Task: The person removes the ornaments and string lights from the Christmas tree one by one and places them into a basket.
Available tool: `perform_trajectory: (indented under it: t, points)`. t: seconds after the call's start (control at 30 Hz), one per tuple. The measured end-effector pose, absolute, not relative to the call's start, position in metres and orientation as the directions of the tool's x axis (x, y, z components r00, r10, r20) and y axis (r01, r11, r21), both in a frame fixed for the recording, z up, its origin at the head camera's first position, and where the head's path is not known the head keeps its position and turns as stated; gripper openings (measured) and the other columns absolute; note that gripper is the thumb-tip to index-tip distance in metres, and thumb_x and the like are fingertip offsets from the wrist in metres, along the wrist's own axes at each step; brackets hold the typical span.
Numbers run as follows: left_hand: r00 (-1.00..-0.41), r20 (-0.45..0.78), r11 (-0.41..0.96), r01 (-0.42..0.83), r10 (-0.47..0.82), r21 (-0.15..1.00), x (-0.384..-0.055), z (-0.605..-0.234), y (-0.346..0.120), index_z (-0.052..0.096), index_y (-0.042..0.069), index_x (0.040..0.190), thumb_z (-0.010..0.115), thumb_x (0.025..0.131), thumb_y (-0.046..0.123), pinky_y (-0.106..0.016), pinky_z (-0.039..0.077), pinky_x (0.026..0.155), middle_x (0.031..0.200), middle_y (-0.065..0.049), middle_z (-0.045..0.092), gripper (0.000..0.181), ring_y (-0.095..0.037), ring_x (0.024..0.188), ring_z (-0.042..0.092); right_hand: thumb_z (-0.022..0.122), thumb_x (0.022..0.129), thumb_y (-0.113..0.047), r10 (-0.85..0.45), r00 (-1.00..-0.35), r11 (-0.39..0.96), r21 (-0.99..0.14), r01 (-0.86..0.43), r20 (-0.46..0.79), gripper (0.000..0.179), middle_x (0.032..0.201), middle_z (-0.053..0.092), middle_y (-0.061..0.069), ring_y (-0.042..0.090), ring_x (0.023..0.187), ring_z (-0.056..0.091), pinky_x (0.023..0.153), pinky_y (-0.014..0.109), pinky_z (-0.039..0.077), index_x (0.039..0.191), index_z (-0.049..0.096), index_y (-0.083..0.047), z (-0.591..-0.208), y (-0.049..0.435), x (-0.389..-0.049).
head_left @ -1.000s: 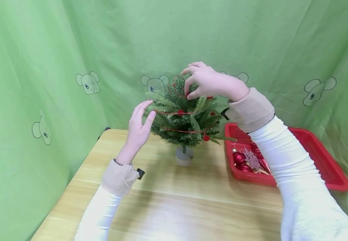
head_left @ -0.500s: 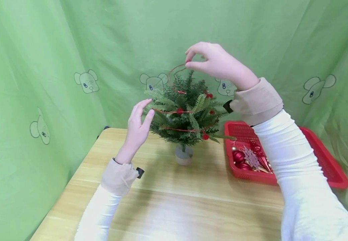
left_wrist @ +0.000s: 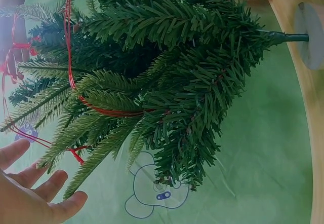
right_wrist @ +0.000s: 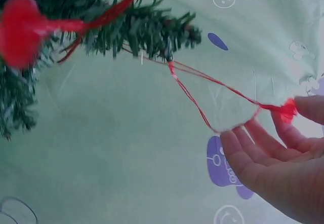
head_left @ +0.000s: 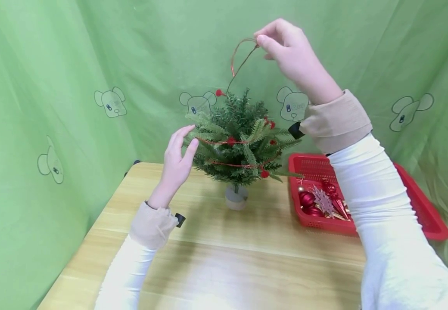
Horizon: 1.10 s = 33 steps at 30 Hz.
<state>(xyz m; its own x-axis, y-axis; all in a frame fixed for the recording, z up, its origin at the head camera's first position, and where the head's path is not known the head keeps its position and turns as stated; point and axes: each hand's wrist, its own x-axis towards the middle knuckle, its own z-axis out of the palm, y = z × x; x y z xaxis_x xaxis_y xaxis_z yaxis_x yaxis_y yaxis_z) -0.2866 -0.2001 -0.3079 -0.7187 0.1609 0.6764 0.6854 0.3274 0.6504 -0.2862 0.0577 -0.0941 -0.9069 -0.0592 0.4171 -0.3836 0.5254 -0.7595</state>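
A small artificial Christmas tree (head_left: 224, 129) stands in a pale pot (head_left: 236, 199) on the table, wrapped with a red string garland (head_left: 228, 165) that carries small red pompoms (head_left: 231, 141). Above the treetop, my right hand (head_left: 291, 56) pinches the garland's end between thumb and fingers. The right wrist view shows a red pompom (right_wrist: 289, 111) in that pinch, with thin cords (right_wrist: 223, 85) running down to the branches. My left hand (head_left: 176, 159) stays at the tree's left side, fingers spread and relaxed. In the left wrist view, its fingertips are right at the branch tips (left_wrist: 78, 181).
To the right of the tree, a red plastic basket (head_left: 421, 206) holds shiny red balls (head_left: 306, 199), a pale glittery snowflake (head_left: 323, 201) and other ornaments. A green curtain (head_left: 138, 56) hangs behind and beside the wooden table (head_left: 216, 258).
My right hand has risen from the treetop up and to the right, pulling a length of red garland above the tree. My left hand has barely moved.
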Motion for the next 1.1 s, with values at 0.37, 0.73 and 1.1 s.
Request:
perform_trajectory:
  t: [0.37,0.73,1.1]
  points:
    - [-0.712,0.69,0.329,0.688,0.132,0.647,-0.284,-0.306,-0.195,0.046,0.006,0.142,0.049,0.101,0.032,-0.046,0.026,0.12,0.15,-0.013,0.043,0.049,-0.025,0.142,0.035,0.039,0.104,-0.035,-0.005,-0.962,0.109,-0.956,-0.274,0.275,0.021,0.109,0.063,0.006,0.02,0.108,0.06,0.108,0.039,0.043,0.106,0.041,-0.014,-0.097,0.053,-0.302]
    - [-0.379,0.899,0.476,0.846,0.218,0.241,-0.252,-0.292,-0.143,0.046,0.003,0.138,0.036,0.097,0.062,-0.061,0.011,0.12,0.148,-0.02,0.041,0.073,-0.04,0.144,0.028,0.042,0.104,-0.033,0.039,-0.962,0.054,-0.962,-0.268,0.27,0.022,0.099,0.057,0.01,0.019,0.092,0.059,0.107,0.035,0.045,0.105,0.042,-0.012,-0.096,0.056,-0.307]
    - [-0.288,0.932,0.42,0.89,0.218,0.177,-0.235,-0.266,-0.091,0.061,0.009,0.124,0.071,0.087,0.032,-0.058,0.011,0.121,0.132,-0.009,0.062,0.045,-0.027,0.139,0.041,0.043,0.103,-0.032,0.026,-0.964,0.073,-0.962,-0.262,0.265,0.02,0.098,0.057,0.01,0.018,0.091,0.059,0.107,0.036,0.044,0.104,0.043,-0.012,-0.098,0.059,-0.31]
